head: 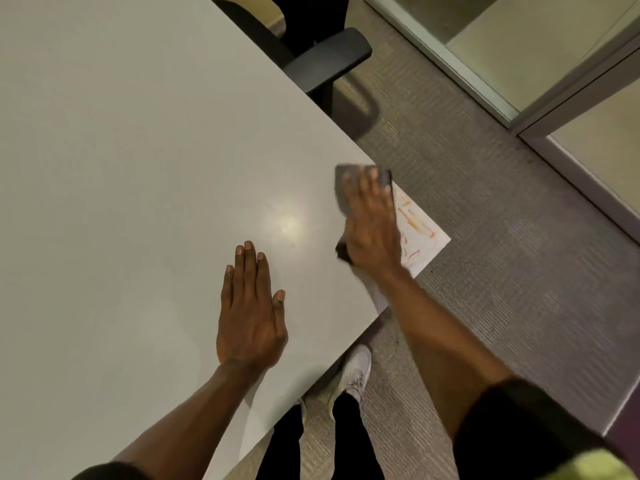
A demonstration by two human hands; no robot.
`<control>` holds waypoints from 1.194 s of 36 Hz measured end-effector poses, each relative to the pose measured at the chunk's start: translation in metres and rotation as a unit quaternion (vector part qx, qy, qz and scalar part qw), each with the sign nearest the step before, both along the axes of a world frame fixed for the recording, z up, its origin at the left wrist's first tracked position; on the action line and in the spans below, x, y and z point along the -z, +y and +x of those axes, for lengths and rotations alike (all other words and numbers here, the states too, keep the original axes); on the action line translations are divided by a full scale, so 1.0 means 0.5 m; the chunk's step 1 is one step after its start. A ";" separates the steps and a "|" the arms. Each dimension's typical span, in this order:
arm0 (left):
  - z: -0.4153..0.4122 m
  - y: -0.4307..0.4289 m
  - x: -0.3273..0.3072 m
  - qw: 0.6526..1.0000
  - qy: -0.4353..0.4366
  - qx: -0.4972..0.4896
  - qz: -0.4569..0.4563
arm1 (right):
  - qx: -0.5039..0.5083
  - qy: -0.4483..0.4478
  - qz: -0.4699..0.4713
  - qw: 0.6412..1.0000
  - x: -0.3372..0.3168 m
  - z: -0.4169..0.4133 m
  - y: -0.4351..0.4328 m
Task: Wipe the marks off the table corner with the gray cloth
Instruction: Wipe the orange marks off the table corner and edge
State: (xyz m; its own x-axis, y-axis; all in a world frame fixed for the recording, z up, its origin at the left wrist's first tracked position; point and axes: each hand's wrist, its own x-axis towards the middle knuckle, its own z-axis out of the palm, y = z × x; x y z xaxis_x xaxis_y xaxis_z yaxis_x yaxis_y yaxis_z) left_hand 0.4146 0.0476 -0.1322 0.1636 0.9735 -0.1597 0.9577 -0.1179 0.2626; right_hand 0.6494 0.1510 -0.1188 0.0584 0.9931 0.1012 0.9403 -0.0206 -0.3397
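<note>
Your right hand (372,220) lies flat, fingers spread, pressing the gray cloth (348,202) onto the table (138,150) just inside its corner, where orange marks (415,225) show beside your knuckles; your left hand (251,317) rests open and empty, palm down, nearer the front edge. The cloth is blurred and mostly hidden under your fingers, so its fold is unclear. The wide tabletop is bare, a black chair (322,60) stands at the far edge, and gray carpet (502,254) lies beyond the corner.
</note>
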 end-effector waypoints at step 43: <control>-0.004 -0.001 0.005 1.000 -0.019 -0.005 0.004 | -0.086 0.014 0.005 0.996 0.011 0.017 0.058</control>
State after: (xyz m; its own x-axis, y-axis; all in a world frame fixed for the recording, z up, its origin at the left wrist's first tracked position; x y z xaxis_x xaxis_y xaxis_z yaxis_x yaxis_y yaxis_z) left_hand 0.4124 0.0470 -0.1349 0.1589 0.9765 -0.1456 0.9481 -0.1098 0.2984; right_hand 0.6580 0.1799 -0.1240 -0.1104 0.9876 0.1115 0.9198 0.1440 -0.3650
